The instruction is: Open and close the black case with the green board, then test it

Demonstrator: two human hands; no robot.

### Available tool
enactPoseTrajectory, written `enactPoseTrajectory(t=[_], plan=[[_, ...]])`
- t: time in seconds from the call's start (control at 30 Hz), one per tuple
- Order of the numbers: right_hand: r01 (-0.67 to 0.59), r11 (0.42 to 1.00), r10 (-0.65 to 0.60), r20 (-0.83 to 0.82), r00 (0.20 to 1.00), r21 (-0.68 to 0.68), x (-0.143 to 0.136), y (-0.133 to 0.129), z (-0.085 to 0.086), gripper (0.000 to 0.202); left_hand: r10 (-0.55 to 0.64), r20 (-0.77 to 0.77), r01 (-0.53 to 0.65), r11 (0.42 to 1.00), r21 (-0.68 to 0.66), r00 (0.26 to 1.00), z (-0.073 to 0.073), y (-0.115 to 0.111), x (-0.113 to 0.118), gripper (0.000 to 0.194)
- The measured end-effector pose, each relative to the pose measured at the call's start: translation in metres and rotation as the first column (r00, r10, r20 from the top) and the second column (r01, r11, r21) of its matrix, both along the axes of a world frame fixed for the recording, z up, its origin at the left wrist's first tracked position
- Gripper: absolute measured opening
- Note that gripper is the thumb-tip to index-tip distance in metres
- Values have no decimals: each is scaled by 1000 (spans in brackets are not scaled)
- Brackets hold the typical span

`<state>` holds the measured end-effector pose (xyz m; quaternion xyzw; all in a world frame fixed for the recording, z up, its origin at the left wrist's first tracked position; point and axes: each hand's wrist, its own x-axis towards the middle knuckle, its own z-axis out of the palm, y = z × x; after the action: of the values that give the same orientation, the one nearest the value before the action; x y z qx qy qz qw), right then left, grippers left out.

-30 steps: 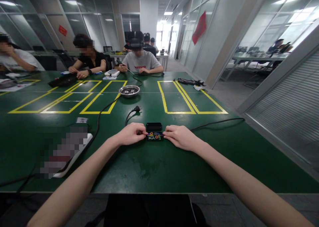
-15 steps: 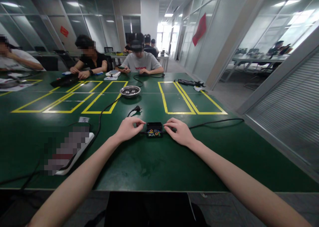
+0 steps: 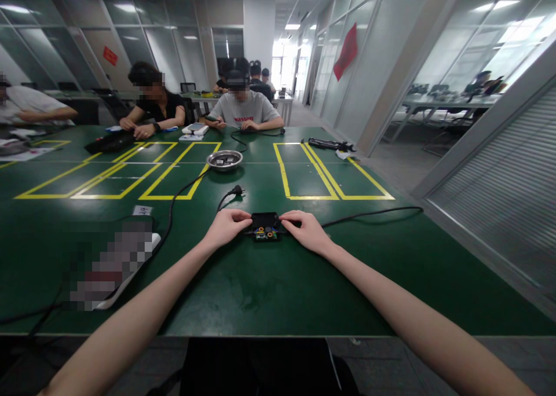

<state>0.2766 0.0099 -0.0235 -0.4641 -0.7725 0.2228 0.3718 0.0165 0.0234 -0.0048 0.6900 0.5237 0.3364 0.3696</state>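
Observation:
A small black plastic case with a cord from each side lies opened in front of me. Its lower part bares a circuit board with orange-ringed coils. Behind the board the black cover stands tilted up, its dark inside facing me. My left hand pinches the cover's left edge between thumb and fingers. Its right edge is held the same way by my right hand. Beyond my left hand lies a black power plug on a curved cord. Whether the cover touches the lower part is hard to see.
A metal bowl with small metal parts stands farther back on the green table. On the left is a white-edged, blurred-out object beside a black cable. A folded black tripod-like thing lies at back right. Several people sit opposite.
Both hands have closed in on the cover's edges, and the cover has risen or tilted slightly. The whole view has shifted a little.

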Motion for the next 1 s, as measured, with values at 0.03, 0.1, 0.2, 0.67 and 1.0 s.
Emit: enactPoseTrajectory(t=[0.03, 0.1, 0.2, 0.67, 1.0], plan=[[-2, 1000, 1, -21, 1000, -18, 1, 0, 1, 22, 4, 13, -4, 1000, -9, 1000, 0, 0, -1, 24], [-9, 998, 5, -65, 998, -56, 2, 0, 3, 22, 9, 22, -9, 1000, -13, 1000, 0, 1, -1, 24], [-31, 995, 19, -120, 993, -98, 4, -2, 6, 23, 18, 42, -17, 1000, -24, 999, 1, 0, -2, 23], [-57, 994, 38, -185, 982, -98, 6, -7, 9, 23, 10, 112, -7, 1000, -29, 994, 7, -2, -3, 23], [-41, 986, 9, -187, 982, -164, 7, -6, 8, 27, 0, 121, 7, 998, -55, 993, 11, -3, -3, 24]])
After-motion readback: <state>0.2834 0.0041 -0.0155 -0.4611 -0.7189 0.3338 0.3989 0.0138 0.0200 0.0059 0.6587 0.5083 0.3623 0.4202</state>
